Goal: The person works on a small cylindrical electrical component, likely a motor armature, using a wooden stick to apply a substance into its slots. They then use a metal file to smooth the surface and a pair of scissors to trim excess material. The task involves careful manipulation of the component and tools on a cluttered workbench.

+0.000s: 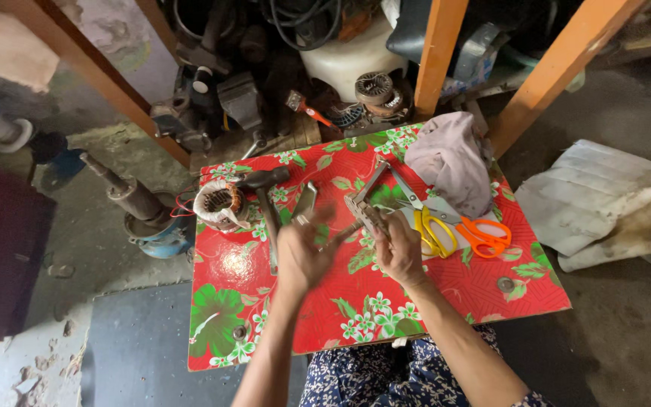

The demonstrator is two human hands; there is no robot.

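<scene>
Seen from above, a person works at a small table [491,290] covered in red oilcloth with green and white flowers, set on a stained workshop floor. At far left, off the table, a rusty shaft rises from a blue motor housing [152,226]. On the table's left edge stands a stator [218,203] wound with copper wire, and just beside it lies a hammer [265,192], its dark head toward the stator and its handle running toward the person.

The left hand [303,256] is raised over the middle of the table, palm up with fingers loosely curled and spread; it grips nothing that can be made out, though a flat metal piece [307,200] lies just beyond its fingertips. The right hand [399,249] is closed around a metal hand tool [363,207], held tilted above the cloth, its jaw end pointing up and away.

To the right lie two pairs of scissors, yellow-handled scissors [431,230] and orange-handled scissors [484,235], side by side and touching. Behind them sits a crumpled pink cloth [453,158]. Orange-painted frame legs [438,53] and a jumble of motor parts fill the background.
</scene>
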